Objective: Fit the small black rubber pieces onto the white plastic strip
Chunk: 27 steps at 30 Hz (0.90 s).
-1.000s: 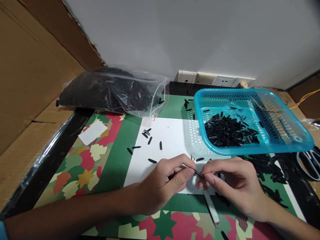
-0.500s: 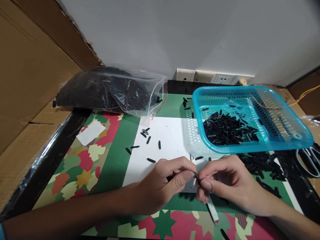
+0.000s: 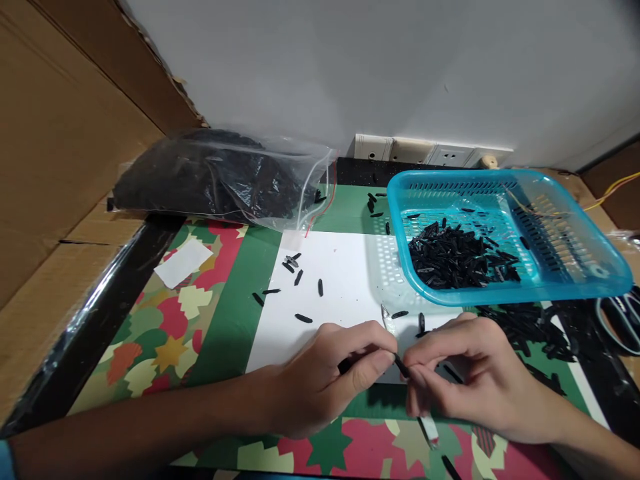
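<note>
While the left hand (image 3: 345,373) pinches one end of a small black piece (image 3: 401,366) between thumb and forefinger, the right hand (image 3: 465,373) grips its other end. The piece is held above the near part of the white sheet (image 3: 345,293). A white-handled tool (image 3: 429,430) lies partly beneath the right hand. Beyond it, the blue basket (image 3: 500,297) contains a heap of similar pieces (image 3: 450,257).
</note>
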Each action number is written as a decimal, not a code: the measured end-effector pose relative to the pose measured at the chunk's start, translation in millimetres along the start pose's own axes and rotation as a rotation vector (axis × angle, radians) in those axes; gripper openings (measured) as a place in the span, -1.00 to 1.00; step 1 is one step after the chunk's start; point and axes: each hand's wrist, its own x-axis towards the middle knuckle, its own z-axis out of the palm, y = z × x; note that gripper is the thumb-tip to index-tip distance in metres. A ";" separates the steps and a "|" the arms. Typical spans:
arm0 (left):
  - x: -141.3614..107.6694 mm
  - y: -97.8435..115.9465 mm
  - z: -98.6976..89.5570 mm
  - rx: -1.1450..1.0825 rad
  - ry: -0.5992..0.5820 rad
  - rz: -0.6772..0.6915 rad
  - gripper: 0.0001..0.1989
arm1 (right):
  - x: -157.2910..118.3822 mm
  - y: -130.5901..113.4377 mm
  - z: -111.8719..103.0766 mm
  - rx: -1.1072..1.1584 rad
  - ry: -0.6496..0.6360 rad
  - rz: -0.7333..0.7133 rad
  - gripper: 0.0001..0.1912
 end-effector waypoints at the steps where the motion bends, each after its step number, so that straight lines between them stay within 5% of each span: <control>1: -0.3 0.0 -0.2 -0.003 -0.008 -0.006 -0.85 | 0.5 -1.5 1.0 -0.033 0.012 -0.025 -0.75; 7: -1.5 -4.2 3.6 -0.163 0.059 0.004 -0.83 | 2.6 -4.2 4.9 -0.008 0.096 -0.016 -0.74; 27: 3.1 2.0 5.8 -0.287 0.057 -0.095 -0.80 | -0.3 6.8 4.9 0.260 0.022 0.139 -0.74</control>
